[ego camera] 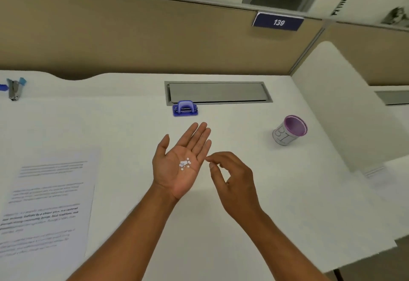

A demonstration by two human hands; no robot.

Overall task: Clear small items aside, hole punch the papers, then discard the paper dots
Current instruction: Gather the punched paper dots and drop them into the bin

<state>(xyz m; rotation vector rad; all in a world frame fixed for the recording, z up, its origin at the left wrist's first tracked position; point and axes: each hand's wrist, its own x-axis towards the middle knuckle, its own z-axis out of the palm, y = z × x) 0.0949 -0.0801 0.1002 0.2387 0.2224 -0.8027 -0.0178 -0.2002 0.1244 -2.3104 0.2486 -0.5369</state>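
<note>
My left hand (177, 163) is held palm up over the middle of the white desk, fingers straight, with several white paper dots (185, 163) lying in the palm. My right hand (232, 178) hovers just to its right, fingers loosely curled, thumb and forefinger near each other; I cannot tell whether they pinch a dot. The blue hole punch (185, 108) stands on the desk beyond my left hand. The printed papers (46, 203) lie flat at the left. A small bin cup (289, 130) with a purple inside stands at the right.
A stapler and blue small items (13, 88) lie at the far left edge. A grey cable hatch (218, 92) is set into the desk behind the punch. A white divider (345, 108) bounds the desk on the right; a tan partition rises at the back.
</note>
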